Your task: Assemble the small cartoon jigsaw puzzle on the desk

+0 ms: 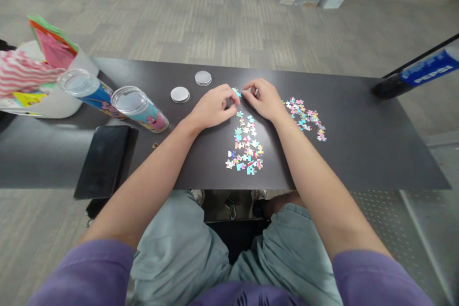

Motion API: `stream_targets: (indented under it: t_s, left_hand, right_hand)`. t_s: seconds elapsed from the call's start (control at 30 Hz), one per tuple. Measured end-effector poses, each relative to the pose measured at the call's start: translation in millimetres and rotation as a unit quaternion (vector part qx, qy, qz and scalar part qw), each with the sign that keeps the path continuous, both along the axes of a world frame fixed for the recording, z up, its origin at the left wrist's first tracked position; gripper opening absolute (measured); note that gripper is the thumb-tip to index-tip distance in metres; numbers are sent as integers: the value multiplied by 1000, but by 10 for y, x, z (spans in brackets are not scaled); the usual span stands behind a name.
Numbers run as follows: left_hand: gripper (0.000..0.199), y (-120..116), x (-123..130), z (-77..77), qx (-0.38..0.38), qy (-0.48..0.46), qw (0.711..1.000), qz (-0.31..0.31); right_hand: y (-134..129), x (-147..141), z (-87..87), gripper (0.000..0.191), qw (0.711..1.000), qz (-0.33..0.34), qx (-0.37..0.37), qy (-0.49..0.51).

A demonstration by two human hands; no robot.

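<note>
Steady the jigsaw pieces between left hand and right hand, both narrowly curled — cannot tell if gripping — aligning before pressing.

On the counter, puzzle pieces lie in the middle, a second cluster to their right. Leftward come two lids, two canisters, then a basket; a tablet lies nearer than the canisters. A bottle is at the far right corner.
</note>
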State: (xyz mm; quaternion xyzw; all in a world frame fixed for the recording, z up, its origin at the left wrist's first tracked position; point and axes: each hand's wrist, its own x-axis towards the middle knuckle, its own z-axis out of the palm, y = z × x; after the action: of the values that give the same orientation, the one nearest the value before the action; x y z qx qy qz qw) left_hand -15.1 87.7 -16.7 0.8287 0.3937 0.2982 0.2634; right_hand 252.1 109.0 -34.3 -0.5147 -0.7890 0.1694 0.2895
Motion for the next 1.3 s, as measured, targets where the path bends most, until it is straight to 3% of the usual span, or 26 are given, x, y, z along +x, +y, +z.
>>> stream_targets:
  t_s: [0.17,0.27,0.4,0.83,1.1,1.3]
  left_hand:
    - [30,38,16,-95,43,20,989,139]
    - [30,93,45,-117,43,52,984,165]
    - [19,195,68,-115,45,70,984,156]
    - [19,262,-120,-128,34,60,994,82]
    - [21,291,-184,-146,53,55,994,74]
    - [14,286,-217,-147,49,55,996,58]
  right_hand:
    - [86,-25,-24,27,999,37,-6,-9]
    - [74,15,-24,30,998,60,-13,1]
    - [40,72,24,25,996,88,-22,15]
    - [14,79,65,30,990,134,-30,22]
    - [37,258,196,25,974,200,-110,11]
    - [28,173,124,36,985,145,-84,43]
